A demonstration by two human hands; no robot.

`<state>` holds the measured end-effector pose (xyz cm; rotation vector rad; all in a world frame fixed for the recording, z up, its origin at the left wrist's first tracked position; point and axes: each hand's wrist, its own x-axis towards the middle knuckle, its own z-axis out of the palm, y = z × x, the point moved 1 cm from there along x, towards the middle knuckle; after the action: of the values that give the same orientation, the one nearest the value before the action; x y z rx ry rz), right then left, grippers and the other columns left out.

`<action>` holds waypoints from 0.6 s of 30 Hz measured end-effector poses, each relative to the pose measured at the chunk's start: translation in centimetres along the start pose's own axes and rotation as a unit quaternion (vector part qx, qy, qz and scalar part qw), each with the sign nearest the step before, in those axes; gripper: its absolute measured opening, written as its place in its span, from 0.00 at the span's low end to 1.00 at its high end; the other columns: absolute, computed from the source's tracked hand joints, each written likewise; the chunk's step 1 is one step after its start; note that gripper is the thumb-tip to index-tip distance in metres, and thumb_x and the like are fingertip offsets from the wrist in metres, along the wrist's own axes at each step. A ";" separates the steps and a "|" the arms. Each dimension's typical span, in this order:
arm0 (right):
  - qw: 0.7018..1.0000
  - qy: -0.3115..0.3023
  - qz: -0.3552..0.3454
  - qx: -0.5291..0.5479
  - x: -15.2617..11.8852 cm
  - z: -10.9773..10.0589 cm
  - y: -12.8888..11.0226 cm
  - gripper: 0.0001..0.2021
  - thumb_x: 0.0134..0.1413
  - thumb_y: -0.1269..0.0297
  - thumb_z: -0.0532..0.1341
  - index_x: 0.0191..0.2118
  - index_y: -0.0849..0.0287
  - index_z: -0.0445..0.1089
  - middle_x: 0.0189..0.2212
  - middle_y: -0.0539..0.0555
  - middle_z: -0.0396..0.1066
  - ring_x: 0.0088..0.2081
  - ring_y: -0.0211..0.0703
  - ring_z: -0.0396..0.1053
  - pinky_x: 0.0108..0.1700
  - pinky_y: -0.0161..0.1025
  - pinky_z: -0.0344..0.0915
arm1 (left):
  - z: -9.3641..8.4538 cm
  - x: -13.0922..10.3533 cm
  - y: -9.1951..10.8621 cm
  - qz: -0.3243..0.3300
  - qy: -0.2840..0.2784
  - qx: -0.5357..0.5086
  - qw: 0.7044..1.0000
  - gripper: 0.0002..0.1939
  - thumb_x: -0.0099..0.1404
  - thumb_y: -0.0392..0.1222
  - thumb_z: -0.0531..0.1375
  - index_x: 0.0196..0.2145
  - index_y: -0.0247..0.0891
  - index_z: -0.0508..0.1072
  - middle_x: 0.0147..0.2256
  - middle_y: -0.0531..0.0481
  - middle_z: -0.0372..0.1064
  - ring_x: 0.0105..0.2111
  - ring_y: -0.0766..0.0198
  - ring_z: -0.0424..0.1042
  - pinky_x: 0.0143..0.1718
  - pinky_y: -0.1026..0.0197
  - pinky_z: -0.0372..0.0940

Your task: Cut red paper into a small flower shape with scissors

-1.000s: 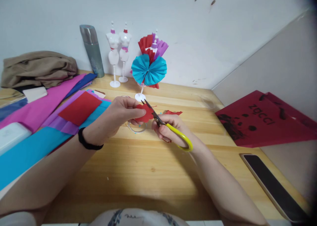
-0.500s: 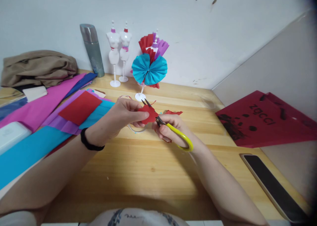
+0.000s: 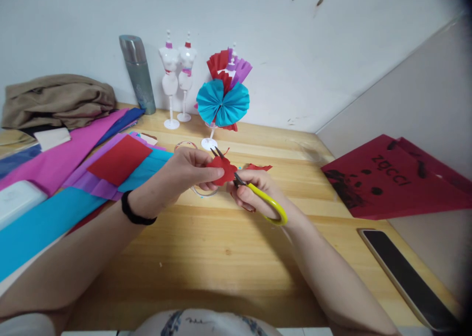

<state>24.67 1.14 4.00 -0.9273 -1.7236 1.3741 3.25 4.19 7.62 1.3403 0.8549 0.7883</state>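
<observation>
Between the thumb and fingers of my left hand [image 3: 193, 166] is a small piece of red paper [image 3: 224, 171] with a wavy, petal-like edge. My right hand [image 3: 254, 188] grips yellow-handled scissors [image 3: 267, 201]. Their dark blades lie behind the red paper, with slightly parted tips showing above it. A thin red strip sticks up by the tips. Red paper scraps [image 3: 259, 167] lie on the table just beyond my right hand. Part of a roll of tape [image 3: 204, 192] shows below my left hand.
Behind my hands stands a mini mannequin wearing a blue pleated paper fan [image 3: 223, 102]; two white mannequins [image 3: 170, 83] and a grey bottle [image 3: 137, 75] are left of it. Coloured paper sheets [image 3: 66, 210] cover the left side. A red bag [image 3: 391, 179] and a phone [image 3: 405, 277] lie right.
The red paper has turned a little and shifted slightly right in my left fingers, so more of its scalloped edge shows. My right hand and the scissors have barely moved.
</observation>
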 end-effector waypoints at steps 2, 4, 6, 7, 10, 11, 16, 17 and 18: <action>1.000 -0.002 -0.004 -0.003 0.0 0.0 0.0 0.32 0.59 0.28 0.71 0.28 0.55 0.69 0.20 0.46 0.62 0.23 0.36 0.56 0.23 0.36 0.51 | 0.0 -0.1 0.1 0.002 -0.001 0.002 1.000 0.15 0.52 0.45 0.74 0.19 0.37 0.75 0.22 0.49 0.75 0.25 0.66 0.73 0.30 0.64 0.69; 1.000 0.000 -0.006 -0.005 0.1 0.0 0.0 0.32 0.59 0.28 0.71 0.28 0.55 0.69 0.20 0.46 0.62 0.22 0.36 0.56 0.23 0.36 0.50 | -0.1 -0.1 0.1 0.001 0.000 0.006 1.000 0.14 0.53 0.45 0.74 0.19 0.37 0.76 0.23 0.49 0.75 0.25 0.65 0.73 0.31 0.63 0.70; 1.000 0.001 -0.006 -0.007 0.1 0.0 0.0 0.33 0.59 0.27 0.70 0.28 0.55 0.69 0.19 0.46 0.62 0.22 0.36 0.56 0.23 0.36 0.50 | -0.1 -0.2 0.1 0.002 0.003 0.010 1.000 0.14 0.53 0.44 0.73 0.19 0.37 0.75 0.23 0.49 0.75 0.26 0.65 0.74 0.31 0.63 0.70; 1.000 0.000 -0.006 -0.007 0.1 0.0 0.0 0.33 0.59 0.27 0.70 0.28 0.55 0.68 0.19 0.46 0.62 0.22 0.36 0.56 0.23 0.36 0.50 | -0.1 -0.1 0.1 0.003 0.005 0.013 1.000 0.14 0.53 0.44 0.73 0.19 0.37 0.75 0.23 0.49 0.75 0.26 0.64 0.74 0.31 0.63 0.70; 1.000 -0.001 -0.005 -0.006 0.1 0.0 0.1 0.33 0.58 0.26 0.70 0.27 0.55 0.68 0.20 0.46 0.62 0.22 0.36 0.55 0.23 0.36 0.50 | 0.0 0.0 0.0 0.004 0.009 0.021 1.000 0.15 0.53 0.44 0.73 0.18 0.37 0.74 0.22 0.49 0.75 0.25 0.64 0.74 0.30 0.63 0.70; 1.000 -0.001 -0.004 -0.005 0.1 0.0 0.1 0.33 0.58 0.27 0.70 0.27 0.55 0.68 0.20 0.46 0.62 0.22 0.36 0.55 0.23 0.36 0.50 | 0.1 0.0 0.0 0.004 0.009 0.021 1.000 0.15 0.53 0.44 0.73 0.18 0.38 0.73 0.22 0.49 0.75 0.25 0.65 0.74 0.30 0.63 0.70; 1.000 0.004 -0.004 -0.002 0.1 0.0 0.0 0.33 0.58 0.28 0.71 0.28 0.55 0.68 0.19 0.45 0.61 0.22 0.36 0.55 0.23 0.36 0.49 | 0.2 0.1 0.1 0.003 0.015 0.015 1.000 0.14 0.51 0.44 0.72 0.18 0.38 0.72 0.21 0.50 0.74 0.24 0.66 0.72 0.30 0.64 0.69; 1.000 0.004 -0.003 -0.002 0.1 0.1 0.0 0.33 0.58 0.28 0.71 0.28 0.55 0.68 0.19 0.46 0.62 0.22 0.36 0.55 0.23 0.36 0.49 | 0.2 0.1 0.1 0.004 0.016 0.017 1.000 0.14 0.51 0.44 0.72 0.18 0.38 0.72 0.21 0.50 0.74 0.24 0.66 0.72 0.30 0.64 0.68; 1.000 0.005 -0.003 -0.002 0.0 0.1 -0.1 0.33 0.58 0.28 0.71 0.27 0.55 0.68 0.19 0.46 0.62 0.22 0.36 0.55 0.23 0.36 0.49 | 0.2 0.1 0.1 0.005 0.018 0.018 1.000 0.14 0.51 0.44 0.71 0.18 0.38 0.72 0.21 0.50 0.73 0.24 0.66 0.71 0.29 0.64 0.68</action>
<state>24.58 1.11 4.09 -0.9296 -1.7218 1.3607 3.48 4.15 7.76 1.3681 0.8942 0.8100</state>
